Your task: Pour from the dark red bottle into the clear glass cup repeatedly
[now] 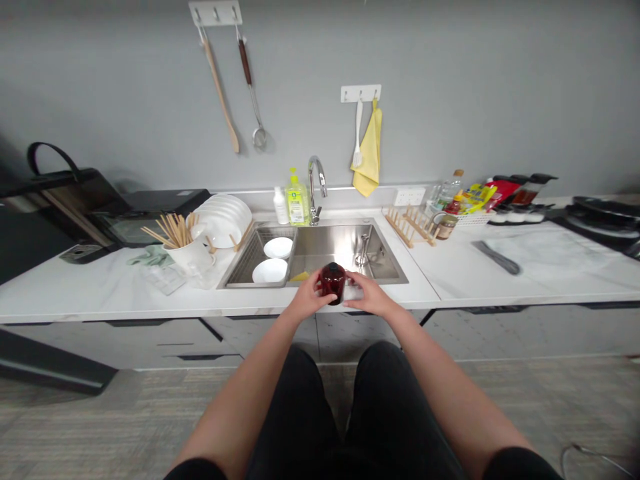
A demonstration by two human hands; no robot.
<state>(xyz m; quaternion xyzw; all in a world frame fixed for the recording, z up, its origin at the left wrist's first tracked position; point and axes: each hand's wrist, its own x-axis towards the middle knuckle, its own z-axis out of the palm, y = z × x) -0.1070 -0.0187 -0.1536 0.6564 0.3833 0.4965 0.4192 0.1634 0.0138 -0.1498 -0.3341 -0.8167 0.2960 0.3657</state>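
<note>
- From my remote feed, the dark red cup (333,283) looks glossy and translucent; I can't tell glass from plastic.
- I read the sink basin (340,243) as stainless steel, brushed, with a soft sheen.
- The faucet (316,175) looks like smooth, polished metal.
- The countertop (545,270) looks smooth and stone-like, with faint grey veining.
- The white bowls (270,271) look like glossy ceramic.
- The plate rack (410,225) and chopsticks (173,230) look like pale, matt wood.
- The yellow dish towel (367,150) looks like soft, matt cloth.
- The dish soap bottle (297,205) looks like smooth, translucent plastic.
</note>
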